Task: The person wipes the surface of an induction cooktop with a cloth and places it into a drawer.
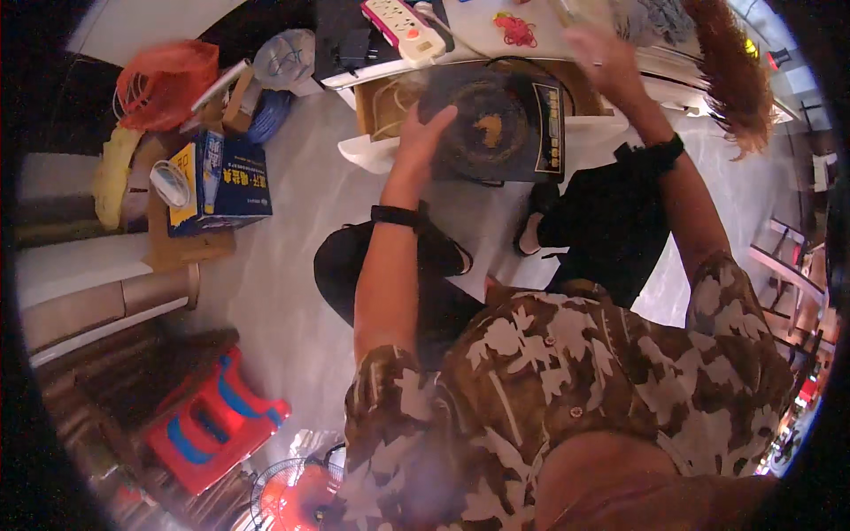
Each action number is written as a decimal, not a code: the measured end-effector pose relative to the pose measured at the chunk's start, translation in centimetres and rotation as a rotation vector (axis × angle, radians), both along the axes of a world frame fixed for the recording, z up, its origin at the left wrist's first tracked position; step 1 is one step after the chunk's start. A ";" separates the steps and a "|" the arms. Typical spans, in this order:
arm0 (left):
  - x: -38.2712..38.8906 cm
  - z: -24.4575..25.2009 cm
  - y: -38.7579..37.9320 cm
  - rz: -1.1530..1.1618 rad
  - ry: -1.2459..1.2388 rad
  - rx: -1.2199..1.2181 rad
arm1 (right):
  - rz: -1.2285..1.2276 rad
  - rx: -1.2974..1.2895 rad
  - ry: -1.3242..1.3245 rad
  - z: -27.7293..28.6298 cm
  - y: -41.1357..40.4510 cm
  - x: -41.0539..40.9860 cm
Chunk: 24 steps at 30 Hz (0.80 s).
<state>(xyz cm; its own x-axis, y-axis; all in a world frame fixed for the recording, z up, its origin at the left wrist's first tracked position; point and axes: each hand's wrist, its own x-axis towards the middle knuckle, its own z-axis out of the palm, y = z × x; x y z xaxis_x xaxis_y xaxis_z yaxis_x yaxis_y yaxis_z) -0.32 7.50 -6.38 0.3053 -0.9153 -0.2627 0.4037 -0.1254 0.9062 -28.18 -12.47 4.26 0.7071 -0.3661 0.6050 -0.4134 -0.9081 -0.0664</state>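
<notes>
A black induction cooktop (495,129) with a worn ring and a brown stain at its centre lies over an open wooden drawer (372,106). My left hand (425,136) rests on the cooktop's left side, thumb spread from the fingers; how far the fingers grip its edge is hidden. Above and right of the cooktop, my right hand (597,56) is blurred at the edge of the white tabletop (465,20), near a pale object that I cannot make out. A pink and white power strip (405,30) and a small tangle of red cord (514,31) lie on the tabletop.
At the left stand a blue and yellow cardboard box (232,179), a red plastic bag (169,83) and a clear plastic bag (285,58). A red and blue plastic stool (216,421) and a fan (299,494) are at the lower left. Brown feathery material (734,79) hangs at the upper right.
</notes>
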 end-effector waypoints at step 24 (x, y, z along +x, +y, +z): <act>-4.5 9.4 1.4 -0.197 -0.701 -0.230 | 0.312 1.205 0.207 -1.4 5.7 3.1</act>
